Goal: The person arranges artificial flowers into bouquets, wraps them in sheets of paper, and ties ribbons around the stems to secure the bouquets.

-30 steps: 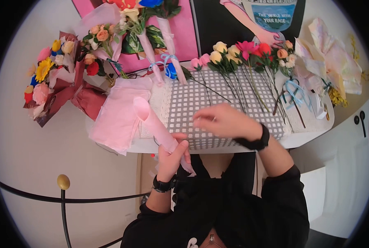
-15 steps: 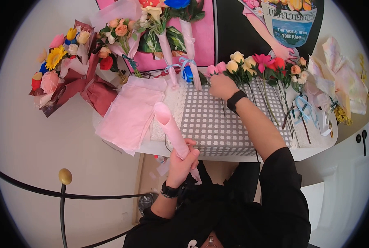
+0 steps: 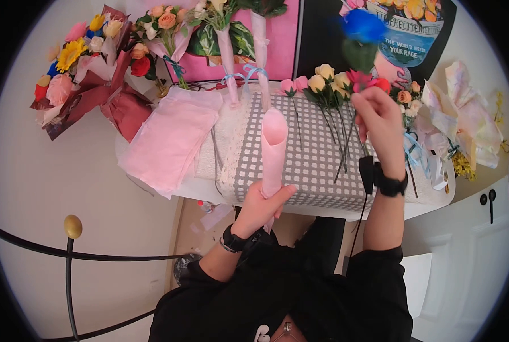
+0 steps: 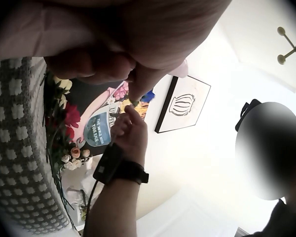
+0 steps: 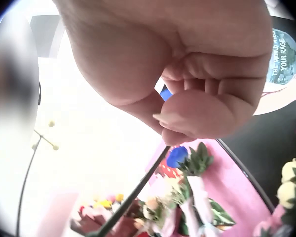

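My left hand (image 3: 261,206) grips a rolled tube of pink wrapping paper (image 3: 274,162) near its lower end. The tube stands nearly upright at the table's front edge, its mouth facing up. Up at the right, my right hand (image 3: 381,122) pinches the thin stem of an artificial blue flower (image 3: 364,27), whose bloom is blurred and held high. From the fingertips in the right wrist view, the dark stem (image 5: 138,190) slants down to the lower left. The left wrist view shows the right hand (image 4: 130,136) with the blue bloom (image 4: 149,95) beyond it.
Pink paper sheets (image 3: 169,142) lie on the table's left. Yellow roses (image 3: 324,80) and other stems lie on the checked cloth (image 3: 311,165). A wrapped bouquet (image 3: 72,80) stands at left, pale wrapping paper (image 3: 462,108) at right. A cable (image 3: 356,233) hangs from the right wrist.
The right hand has gone over the cloth, taken the blue flower from the table and lifted it up to the right. The left hand has brought the paper tube rightward and more upright.
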Demonstrator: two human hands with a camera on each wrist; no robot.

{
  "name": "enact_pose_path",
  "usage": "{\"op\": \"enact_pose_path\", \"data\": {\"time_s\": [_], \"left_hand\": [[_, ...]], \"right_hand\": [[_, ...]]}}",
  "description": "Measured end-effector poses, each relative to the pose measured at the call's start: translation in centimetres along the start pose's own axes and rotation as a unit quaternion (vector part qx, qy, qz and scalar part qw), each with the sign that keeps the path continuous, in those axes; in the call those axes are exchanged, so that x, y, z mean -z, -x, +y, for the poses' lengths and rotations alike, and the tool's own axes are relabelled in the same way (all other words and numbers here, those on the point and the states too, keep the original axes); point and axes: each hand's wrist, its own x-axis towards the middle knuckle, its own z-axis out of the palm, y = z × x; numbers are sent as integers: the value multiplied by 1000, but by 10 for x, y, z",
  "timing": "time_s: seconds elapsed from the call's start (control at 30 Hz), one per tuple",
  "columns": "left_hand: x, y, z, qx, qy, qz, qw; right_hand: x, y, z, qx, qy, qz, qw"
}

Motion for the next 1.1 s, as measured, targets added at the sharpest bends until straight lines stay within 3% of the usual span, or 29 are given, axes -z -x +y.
{"op": "enact_pose_path", "data": {"time_s": [0.03,0.1,0.13,0.2,0.3,0.47,0.77,0.9,1.1], "left_hand": [[-4,-1,-2,1,0,-5,1000],[-11,-2,-9,19,-49,-11,999],[-16,-2,-9,20,-51,-17,998],[-24,-1,-8,7,-91,-17,996],[-33,1,-10,16,-98,-30,995],[-35,3,-15,-5,-125,-27,992],[-37,5,-4,3,-135,-9,991],[-39,2,-5,-10,-114,9,993],[-38,1,0,-15,-110,15,994]], "right_hand": [[8,12,-8,-1,2,5,1000],[20,32,-20,130,-131,64,981],[26,39,-30,128,-130,70,981],[34,50,-51,220,-238,50,945],[35,47,-72,284,-235,52,928],[23,36,-75,259,-222,-12,940],[-20,47,-50,179,-195,-26,964],[-32,54,-40,162,-127,2,979],[-37,62,-39,233,96,-34,967]]}}
